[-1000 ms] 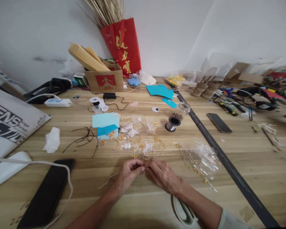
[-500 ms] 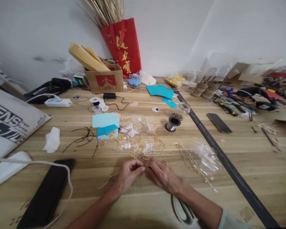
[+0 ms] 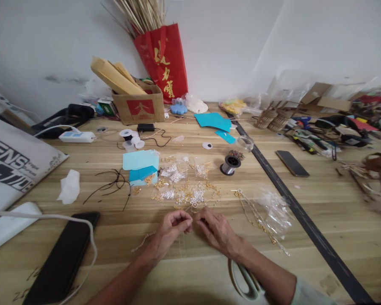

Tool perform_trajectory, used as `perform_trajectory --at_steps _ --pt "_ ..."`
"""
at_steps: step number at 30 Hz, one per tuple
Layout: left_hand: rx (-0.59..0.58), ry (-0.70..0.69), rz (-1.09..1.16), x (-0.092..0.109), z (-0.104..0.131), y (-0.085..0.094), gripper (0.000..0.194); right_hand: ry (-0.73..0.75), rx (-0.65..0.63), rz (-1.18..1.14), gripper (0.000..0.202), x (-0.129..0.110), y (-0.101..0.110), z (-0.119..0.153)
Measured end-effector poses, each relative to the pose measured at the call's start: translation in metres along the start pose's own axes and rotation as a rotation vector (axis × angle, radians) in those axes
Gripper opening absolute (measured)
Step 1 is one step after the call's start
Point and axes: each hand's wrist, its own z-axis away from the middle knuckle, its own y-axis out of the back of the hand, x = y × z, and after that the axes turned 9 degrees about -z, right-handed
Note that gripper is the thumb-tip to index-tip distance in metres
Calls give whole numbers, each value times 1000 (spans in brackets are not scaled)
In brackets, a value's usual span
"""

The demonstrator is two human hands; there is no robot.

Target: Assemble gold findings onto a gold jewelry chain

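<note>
While the left hand [image 3: 173, 233] is curling its thumb and index finger together, the right hand [image 3: 217, 233] is bending its fingers downward just beside it, a narrow gap separating the two. Whether either hand is gripping anything cannot be told; any object at the fingertips is too small to make out. Fine thread [image 3: 182, 245] is showing faintly below the left hand, and a thin chain [image 3: 142, 241] is lying beside the left wrist. Gold and silver jewelry findings [image 3: 197, 195] are lying scattered on the wooden table [image 3: 197, 275] just beyond both hands. Necklace chains [image 3: 255, 219] are resting to the right, beside clear plastic bags [image 3: 276, 212]. A wire spool [image 3: 229, 168] is standing beyond the right hand. Pale scissor handles [image 3: 253, 290] are protruding from beneath the right forearm.
</note>
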Motion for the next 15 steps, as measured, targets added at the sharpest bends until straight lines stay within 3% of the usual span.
perform_trajectory --at_steps 10,15 --pt "-25 -38 -6 -3 0 2 17 -139 58 -186 4 1 -5 1" --pt "-33 -45 16 -7 -1 2 15 -196 48 -312 11 3 -8 3"
